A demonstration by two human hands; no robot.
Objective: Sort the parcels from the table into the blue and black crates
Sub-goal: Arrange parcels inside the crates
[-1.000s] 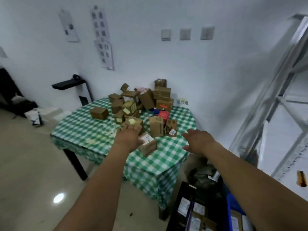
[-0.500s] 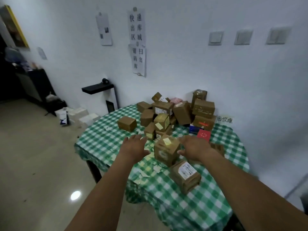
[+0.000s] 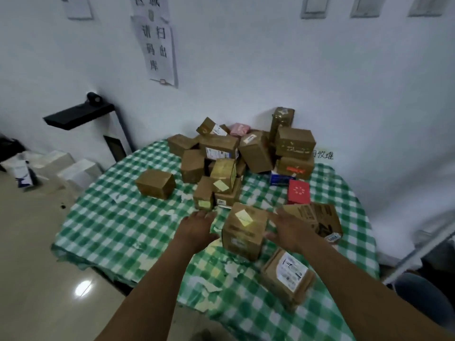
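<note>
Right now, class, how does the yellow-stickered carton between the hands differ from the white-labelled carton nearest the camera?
The yellow-stickered carton has a small yellow sticker on top; the white-labelled carton a large printed label. The yellow-stickered carton sits between the left hand and right hand; the white-labelled carton lies nearer, beside the right forearm. Both are brown cardboard.

Wall sheet (image 3: 157, 49) reads 请扫码出库, sheet above it (image 3: 150, 3) 区域, far-right wall note (image 3: 324, 155) ends 收堆; print on parcels (image 3: 243, 232) unreadable.
</note>
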